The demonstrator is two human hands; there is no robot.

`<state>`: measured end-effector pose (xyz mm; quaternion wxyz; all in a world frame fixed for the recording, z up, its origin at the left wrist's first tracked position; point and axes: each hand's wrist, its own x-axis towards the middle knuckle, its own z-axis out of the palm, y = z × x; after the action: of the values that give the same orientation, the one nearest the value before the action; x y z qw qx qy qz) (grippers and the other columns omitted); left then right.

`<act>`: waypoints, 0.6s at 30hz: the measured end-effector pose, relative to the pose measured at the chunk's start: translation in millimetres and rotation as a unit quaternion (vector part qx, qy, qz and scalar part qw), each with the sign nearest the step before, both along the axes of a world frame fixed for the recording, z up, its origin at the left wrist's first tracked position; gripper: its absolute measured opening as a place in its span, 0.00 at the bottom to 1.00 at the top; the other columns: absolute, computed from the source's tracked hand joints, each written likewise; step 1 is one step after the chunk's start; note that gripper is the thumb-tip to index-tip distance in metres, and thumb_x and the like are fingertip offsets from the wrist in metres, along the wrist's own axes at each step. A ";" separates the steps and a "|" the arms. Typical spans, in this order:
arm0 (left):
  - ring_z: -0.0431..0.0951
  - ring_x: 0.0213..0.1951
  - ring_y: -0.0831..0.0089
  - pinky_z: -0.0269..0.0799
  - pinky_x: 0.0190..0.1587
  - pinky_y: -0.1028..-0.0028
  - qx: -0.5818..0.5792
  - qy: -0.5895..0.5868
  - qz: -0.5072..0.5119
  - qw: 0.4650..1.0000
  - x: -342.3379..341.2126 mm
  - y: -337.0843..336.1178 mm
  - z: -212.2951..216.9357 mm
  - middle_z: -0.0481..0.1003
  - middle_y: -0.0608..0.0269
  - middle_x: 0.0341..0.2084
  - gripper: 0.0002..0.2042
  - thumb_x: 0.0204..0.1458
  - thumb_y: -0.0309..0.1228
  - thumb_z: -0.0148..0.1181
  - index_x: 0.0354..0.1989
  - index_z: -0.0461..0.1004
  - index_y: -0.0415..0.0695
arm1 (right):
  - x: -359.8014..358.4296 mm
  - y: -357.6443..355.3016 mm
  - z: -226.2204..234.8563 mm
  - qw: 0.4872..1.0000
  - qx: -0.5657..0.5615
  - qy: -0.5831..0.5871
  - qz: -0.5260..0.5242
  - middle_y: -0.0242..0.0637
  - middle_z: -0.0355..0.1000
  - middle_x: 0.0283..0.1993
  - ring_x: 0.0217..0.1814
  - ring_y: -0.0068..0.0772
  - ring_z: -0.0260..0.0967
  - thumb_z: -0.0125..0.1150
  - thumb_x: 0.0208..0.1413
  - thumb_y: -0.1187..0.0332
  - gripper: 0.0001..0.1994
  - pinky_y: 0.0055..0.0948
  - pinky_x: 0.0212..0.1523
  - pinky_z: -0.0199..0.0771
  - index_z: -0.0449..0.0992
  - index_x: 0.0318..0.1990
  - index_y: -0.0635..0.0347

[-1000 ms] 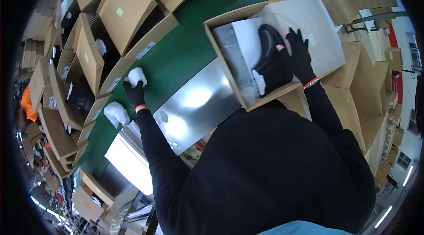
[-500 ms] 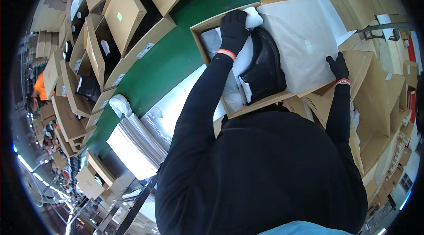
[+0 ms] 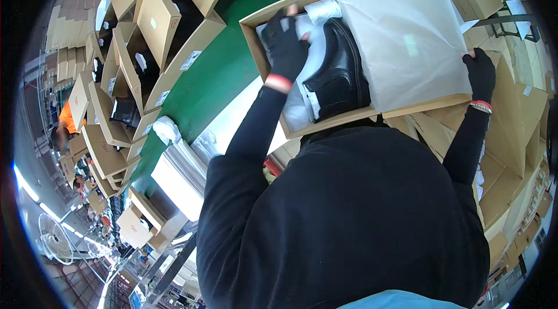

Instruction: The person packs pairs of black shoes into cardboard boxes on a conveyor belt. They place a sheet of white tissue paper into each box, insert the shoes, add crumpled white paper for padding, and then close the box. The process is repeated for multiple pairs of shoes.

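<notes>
Head view: a black shoe point(image 3: 340, 71) lies on its side in an open cardboard box point(image 3: 258, 36) that sits on a green belt point(image 3: 215, 76). The shoe is smooth and glossy, with a rounded toe and a pale lining at the opening. White tissue point(image 3: 407, 30), thin and faintly creased, drapes over the right half of the box and partly over the shoe; more crumpled tissue lies under and beside the shoe. The left hand point(image 3: 285, 47), in a dark fingerless glove with a red cuff, rests inside the box with fingers spread flat on the tissue just left of the shoe, gripping nothing. The right hand point(image 3: 481, 76), gloved alike, closes on the right edge of the tissue sheet. Empty brown cartons point(image 3: 157, 24) line the belt's left side.
</notes>
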<state>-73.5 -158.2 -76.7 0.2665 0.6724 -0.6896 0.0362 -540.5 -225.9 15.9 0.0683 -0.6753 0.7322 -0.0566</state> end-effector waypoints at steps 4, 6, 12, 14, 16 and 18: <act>0.66 0.53 0.47 0.64 0.52 0.56 0.048 0.084 0.077 0.992 36.0 113.9 23.8 0.64 0.44 0.53 0.43 0.42 0.36 0.69 0.66 0.53 0.40 | 5.6 25.3 25.5 0.988 -0.139 -0.021 0.060 0.42 0.73 0.34 0.40 0.40 0.73 0.63 0.52 0.58 0.16 0.36 0.40 0.69 0.73 0.38 0.61; 0.72 0.46 0.55 0.71 0.45 0.63 0.180 0.247 0.098 0.947 46.0 168.3 0.4 0.66 0.46 0.54 0.40 0.44 0.31 0.66 0.67 0.51 0.41 | 31.8 28.5 48.8 0.988 -0.035 -0.147 0.032 0.38 0.74 0.37 0.42 0.36 0.72 0.62 0.54 0.60 0.14 0.33 0.41 0.68 0.73 0.38 0.62; 0.79 0.31 0.65 0.74 0.34 0.69 0.130 0.256 0.097 0.953 62.3 172.6 2.5 0.71 0.53 0.52 0.33 0.51 0.25 0.57 0.66 0.54 0.45 | 214.9 68.2 15.5 0.767 0.195 -0.556 0.254 0.32 0.68 0.44 0.46 0.22 0.66 0.50 0.63 0.62 0.16 0.28 0.48 0.70 0.68 0.54 0.61; 0.78 0.28 0.65 0.74 0.33 0.68 0.117 0.278 0.109 0.947 91.0 163.3 -5.6 0.75 0.53 0.46 0.31 0.52 0.27 0.57 0.66 0.55 0.46 | 313.3 97.1 45.5 0.631 0.430 -0.602 0.232 0.31 0.66 0.46 0.46 0.19 0.65 0.48 0.64 0.62 0.15 0.33 0.51 0.73 0.69 0.53 0.59; 0.78 0.39 0.69 0.72 0.42 0.71 0.112 0.376 0.065 0.917 142.6 180.8 -40.7 0.74 0.52 0.48 0.26 0.58 0.32 0.54 0.64 0.58 0.41 | 368.2 125.1 49.6 0.497 0.496 -0.641 0.311 0.34 0.67 0.51 0.49 0.24 0.68 0.52 0.63 0.62 0.15 0.30 0.48 0.75 0.69 0.52 0.60; 0.71 0.53 0.70 0.66 0.54 0.72 0.112 0.597 0.048 0.793 151.5 181.8 -5.7 0.70 0.53 0.55 0.26 0.65 0.44 0.42 0.64 0.58 0.35 | 369.6 132.6 68.6 0.499 0.475 -0.647 0.326 0.37 0.69 0.50 0.50 0.25 0.69 0.53 0.63 0.63 0.13 0.29 0.47 0.74 0.72 0.49 0.62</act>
<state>78.1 23.6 -82.3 0.5460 0.6173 -0.3594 -0.4378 -170.9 -93.3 84.5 0.8475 -0.5064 0.1279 -0.0949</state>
